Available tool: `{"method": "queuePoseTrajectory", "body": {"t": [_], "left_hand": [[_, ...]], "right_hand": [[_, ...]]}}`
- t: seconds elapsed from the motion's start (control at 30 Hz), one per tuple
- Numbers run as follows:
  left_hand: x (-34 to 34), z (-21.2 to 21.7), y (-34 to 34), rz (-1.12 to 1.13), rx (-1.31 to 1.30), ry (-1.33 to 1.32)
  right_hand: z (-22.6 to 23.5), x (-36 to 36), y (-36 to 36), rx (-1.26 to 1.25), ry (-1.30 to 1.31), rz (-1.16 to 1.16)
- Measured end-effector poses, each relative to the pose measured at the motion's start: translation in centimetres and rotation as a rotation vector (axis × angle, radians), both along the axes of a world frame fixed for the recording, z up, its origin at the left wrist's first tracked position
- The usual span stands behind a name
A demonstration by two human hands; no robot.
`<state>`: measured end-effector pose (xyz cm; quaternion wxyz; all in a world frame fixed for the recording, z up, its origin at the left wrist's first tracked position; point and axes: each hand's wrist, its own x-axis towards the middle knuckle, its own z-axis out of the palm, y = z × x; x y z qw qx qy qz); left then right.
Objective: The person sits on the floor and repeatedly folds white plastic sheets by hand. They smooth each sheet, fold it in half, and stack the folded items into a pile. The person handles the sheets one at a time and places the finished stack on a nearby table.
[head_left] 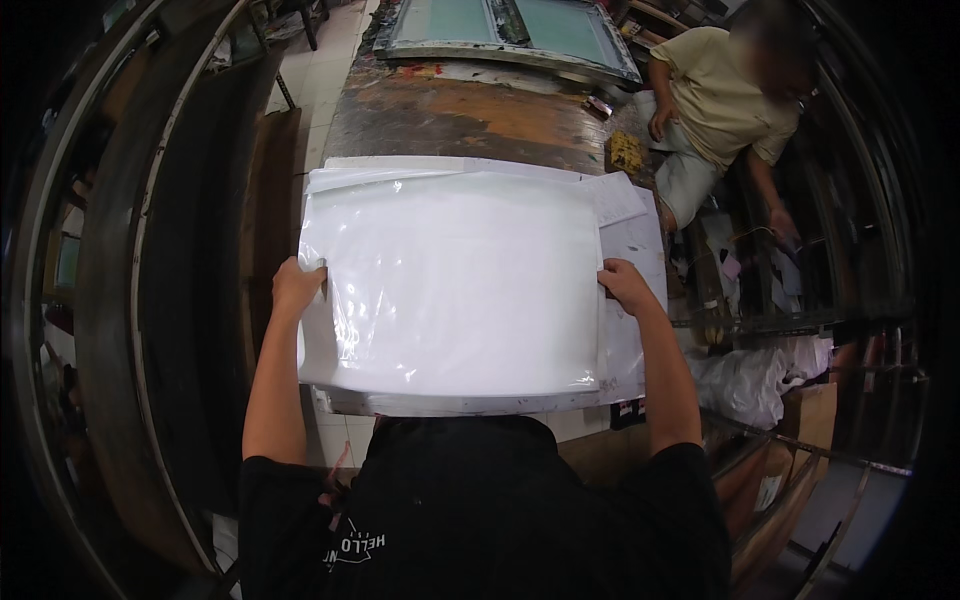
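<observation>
A large, glossy, clear plastic sheet [465,285] lies over white sheets at the near end of a long table. My left hand [297,286] grips its left edge, thumb on top and fingers out of sight beneath. At the right edge my right hand [624,284] pinches it in the same way. Small creases catch the light along the left side and at the near right corner. A stack of white paper [630,345] shows from under the sheet on the right, and a smaller white paper [613,199] sticks out by the far right corner.
The paint-stained table [470,118] stretches away, with framed printing screens [505,35] at its far end. A yellow block [625,152] sits on the right edge, near a seated person [725,95]. Dark racks [175,270] stand at left; a white plastic bag [745,385] lies at right.
</observation>
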<state>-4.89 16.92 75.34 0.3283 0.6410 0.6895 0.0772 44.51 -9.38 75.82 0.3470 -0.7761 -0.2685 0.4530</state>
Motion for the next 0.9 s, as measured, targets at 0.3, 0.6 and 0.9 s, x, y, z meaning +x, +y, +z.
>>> {"method": "queuePoseTrajectory", "body": {"t": [0.3, 0.6, 0.9], "left_hand": [[1.5, 1.0, -1.3, 0.004, -0.03, 0.021], [5.0, 2.1, -3.5, -0.027, -0.034, 0.058], [5.7, 2.7, -4.1, -0.032, -0.053, 0.056]], "right_hand": [[0.3, 1.7, -0.7, -0.013, -0.006, 0.023], [0.4, 5.0, -2.5, -0.054, 0.018, -0.009], [1.2, 5.3, -2.3, -0.138, 0.084, -0.011]]}}
